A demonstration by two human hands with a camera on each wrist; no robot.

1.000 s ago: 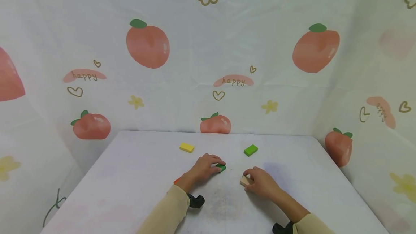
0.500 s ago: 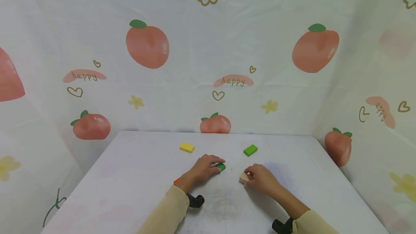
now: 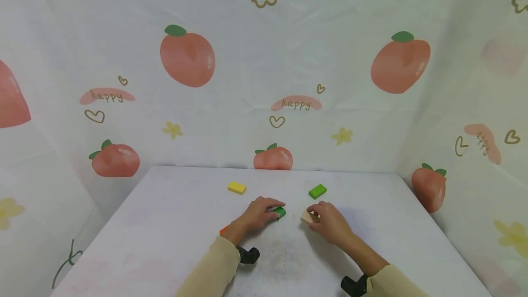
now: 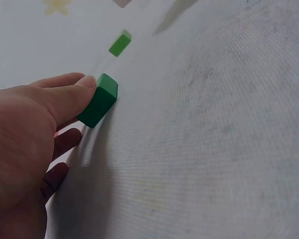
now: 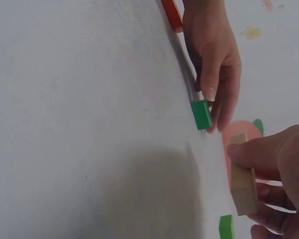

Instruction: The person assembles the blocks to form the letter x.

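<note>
My left hand [image 3: 256,216] pinches a dark green wooden block [image 4: 99,102] between thumb and fingers, low over the white table in the middle. Opposite it, my right hand [image 3: 330,223] holds a plain, unpainted wooden block [image 5: 244,184] by its sides, thumb on the near face. This plain block is tilted in the head view and a short gap separates it from the green one. Part of the green block is covered by the left fingers.
Farther back on the white table [image 3: 173,205] lie a yellow block [image 3: 237,188] and a light green block [image 3: 317,191]. A red-orange block [image 3: 224,229] is mostly hidden behind the left wrist. Patterned cloth [image 3: 231,104] hangs round the table's back and sides.
My right hand has moved the plain block away from me and slightly left, and the block is now tilted. The left hand and green block have stayed nearly still.
</note>
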